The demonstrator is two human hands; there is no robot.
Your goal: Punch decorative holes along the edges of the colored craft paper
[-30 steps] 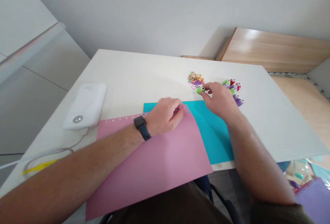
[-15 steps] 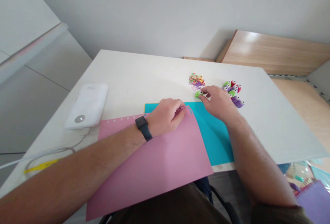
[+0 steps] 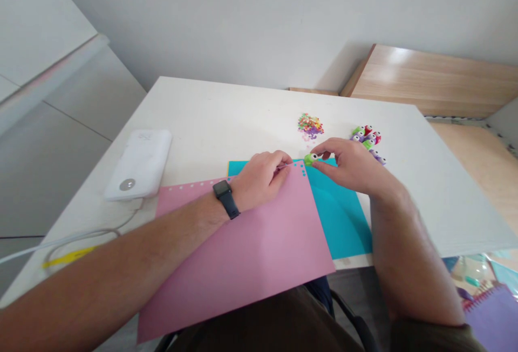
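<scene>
A pink paper sheet (image 3: 259,255) with small punched holes along its far edge and near its far right corner overlaps a teal sheet (image 3: 338,217). My left hand (image 3: 263,176), a dark watch on its wrist, pinches the far edge of the pink sheet. Between the thumb and fingers of my right hand (image 3: 354,163) is a small green craft hole punch (image 3: 311,159) with googly eyes. The punch sits right at the pink sheet's far right corner; whether the paper is inside its slot, I cannot tell.
Colourful punched paper bits (image 3: 311,125) lie in a pile beyond the punch. Several more googly-eyed punches (image 3: 367,137) cluster to the right. A white power bank (image 3: 141,163) with a cable (image 3: 93,233) rests at left. A purple spiral notebook (image 3: 493,314) is low at right.
My right hand has brought the green hole punch nearer, to the pink sheet's corner. My left hand keeps its pinch on the edge, with the corner slightly raised.
</scene>
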